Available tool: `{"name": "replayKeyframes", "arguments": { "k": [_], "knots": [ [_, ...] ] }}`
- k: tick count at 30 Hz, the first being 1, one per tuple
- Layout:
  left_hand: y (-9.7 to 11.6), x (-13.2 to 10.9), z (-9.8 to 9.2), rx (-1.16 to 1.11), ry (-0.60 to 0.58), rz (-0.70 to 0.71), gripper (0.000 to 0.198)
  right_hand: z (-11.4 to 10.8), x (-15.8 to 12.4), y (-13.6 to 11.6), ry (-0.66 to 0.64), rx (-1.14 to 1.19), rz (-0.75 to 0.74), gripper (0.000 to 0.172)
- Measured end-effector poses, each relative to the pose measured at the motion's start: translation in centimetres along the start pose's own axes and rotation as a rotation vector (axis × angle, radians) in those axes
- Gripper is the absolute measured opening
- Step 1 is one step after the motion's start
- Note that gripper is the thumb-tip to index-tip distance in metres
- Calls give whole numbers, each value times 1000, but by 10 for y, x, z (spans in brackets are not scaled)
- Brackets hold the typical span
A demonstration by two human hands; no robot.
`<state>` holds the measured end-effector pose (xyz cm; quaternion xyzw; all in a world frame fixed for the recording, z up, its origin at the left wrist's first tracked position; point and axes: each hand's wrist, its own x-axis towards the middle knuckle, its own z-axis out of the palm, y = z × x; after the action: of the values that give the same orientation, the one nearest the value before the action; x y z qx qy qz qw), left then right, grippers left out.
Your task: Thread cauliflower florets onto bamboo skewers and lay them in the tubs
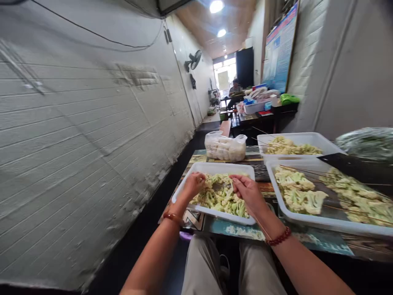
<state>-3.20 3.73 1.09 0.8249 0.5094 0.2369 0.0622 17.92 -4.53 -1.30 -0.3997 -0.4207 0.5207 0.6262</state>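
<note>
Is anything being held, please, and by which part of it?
The right hand apparently holds a thin stick, toward its forward end. The left hand: cannot tell.

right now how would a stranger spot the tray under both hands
Start at the long pale wall on the left, then the patterned table beside it. There, find the plastic bag with pale contents; the white tray of cauliflower stands nearer the viewer. Unlike the white trays to its right, it has the left hand and right hand over it.

Blue wall poster point(280, 50), lettering blurred, unreadable
</note>
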Motion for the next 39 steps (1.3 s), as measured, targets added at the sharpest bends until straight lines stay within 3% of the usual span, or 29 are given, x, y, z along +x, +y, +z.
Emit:
{"name": "replayKeyframes", "arguments": {
  "k": [5,8,12,17,20,23,27,33,39],
  "knots": [
    [-16,-5,1,-48,64,-27,19,-1,-5,-1,11,32,3,45],
    [-10,-9,3,44,-24,70,27,0,-6,-2,2,36,9,44],
    [3,-8,7,241,-154,150,14,1,-8,-5,-5,28,17,43],
    [4,-6,9,261,-130,129,11,1,-11,-7,8,25,17,44],
    [-3,-7,8,229,-49,112,14,2,-10,-7,16,38,19,44],
    [-11,-7,6,129,107,65,20,3,-8,-7,24,47,26,46],
    [-18,-7,1,30,233,-7,20,-2,-8,-20,45,5,-1,44],
    [-7,-7,0,71,323,41,19,-34,-6,-52,126,-177,-121,39],
    [7,11,-6,119,391,28,18,-61,4,-63,178,-515,-201,37]
  ]
}}
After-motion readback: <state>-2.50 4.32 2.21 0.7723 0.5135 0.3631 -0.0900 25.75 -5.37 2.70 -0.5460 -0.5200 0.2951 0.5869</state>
